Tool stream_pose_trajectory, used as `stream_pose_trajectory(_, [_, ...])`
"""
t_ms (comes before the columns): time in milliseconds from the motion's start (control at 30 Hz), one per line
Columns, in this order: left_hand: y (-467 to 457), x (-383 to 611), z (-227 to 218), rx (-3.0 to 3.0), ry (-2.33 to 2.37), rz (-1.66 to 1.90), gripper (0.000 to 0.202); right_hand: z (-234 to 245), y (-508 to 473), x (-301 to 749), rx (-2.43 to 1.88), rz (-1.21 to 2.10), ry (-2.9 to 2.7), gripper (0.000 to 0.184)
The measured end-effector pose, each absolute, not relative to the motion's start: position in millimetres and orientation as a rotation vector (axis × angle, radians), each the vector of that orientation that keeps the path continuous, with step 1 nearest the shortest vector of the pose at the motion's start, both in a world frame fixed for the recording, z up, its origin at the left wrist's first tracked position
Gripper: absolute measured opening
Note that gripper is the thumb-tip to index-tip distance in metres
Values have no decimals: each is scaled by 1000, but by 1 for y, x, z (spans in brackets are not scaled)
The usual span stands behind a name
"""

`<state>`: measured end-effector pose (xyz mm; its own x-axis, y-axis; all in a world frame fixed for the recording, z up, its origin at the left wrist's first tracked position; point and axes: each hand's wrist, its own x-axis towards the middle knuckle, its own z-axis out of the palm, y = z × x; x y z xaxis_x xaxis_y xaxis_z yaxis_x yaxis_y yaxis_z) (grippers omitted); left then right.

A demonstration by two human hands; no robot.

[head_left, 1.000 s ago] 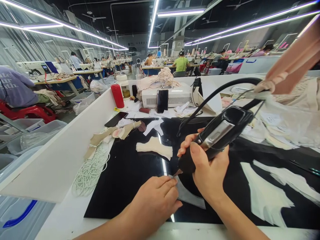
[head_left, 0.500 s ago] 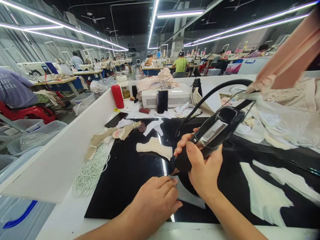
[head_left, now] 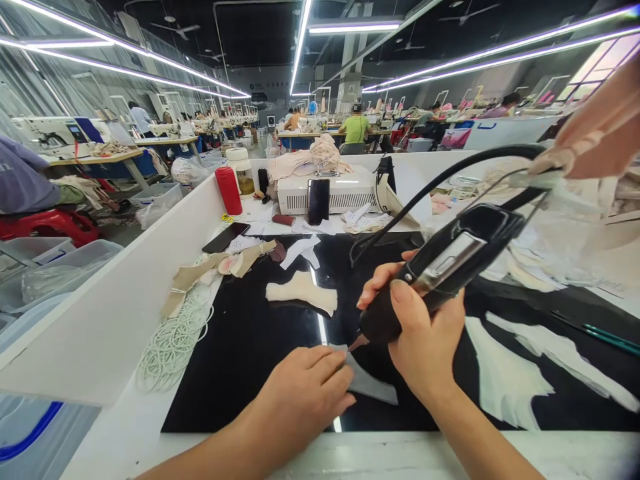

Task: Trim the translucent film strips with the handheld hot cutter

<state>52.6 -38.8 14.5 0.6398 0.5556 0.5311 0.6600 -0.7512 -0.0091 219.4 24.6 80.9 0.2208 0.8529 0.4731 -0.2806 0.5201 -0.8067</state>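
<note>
My right hand [head_left: 425, 327] is wrapped around a black corded handheld tool [head_left: 440, 267] with a silver lever. The tool slants down to the left, and its copper-coloured tip [head_left: 358, 343] meets the grey curved fabric piece [head_left: 370, 381] near its upper end. My left hand [head_left: 305, 393] lies over the left part of that piece, fingers extended and pressing it onto the black board [head_left: 235, 373]. A cream cut piece [head_left: 303, 292] rests just beyond my left hand. To the right of my right hand lies a fanned stack of pale cut pieces [head_left: 505, 373].
Twisted pink cloth [head_left: 595, 140] suspends the tool's cord end. A coil of pale cord [head_left: 175, 340] and beige scraps [head_left: 187, 283] lie left. Behind stand a white vented box [head_left: 350, 197], a phone [head_left: 319, 201] and a red bottle [head_left: 229, 190]. Teal-handled tweezers [head_left: 610, 337] lie right.
The tool tip and my right hand have shifted right along the grey piece's edge. My left hand keeps pressing it. The camera view has turned slightly to the right.
</note>
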Motion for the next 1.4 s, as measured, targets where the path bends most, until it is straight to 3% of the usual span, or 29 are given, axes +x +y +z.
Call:
stream_pose_trajectory(567, [-39,43,19,-2680,-930,-764,34,78,-10,262,-757,822,-1084,38])
stream_pose_trajectory(933, [-34,46,24,-2759,-906,-758,21,74,-13,257,-745,843,-1075,44])
stream_pose_trajectory(1400, [-29,71,23,-2991,-1210,-803,9,80,-13,253,-745,839,-1034,46])
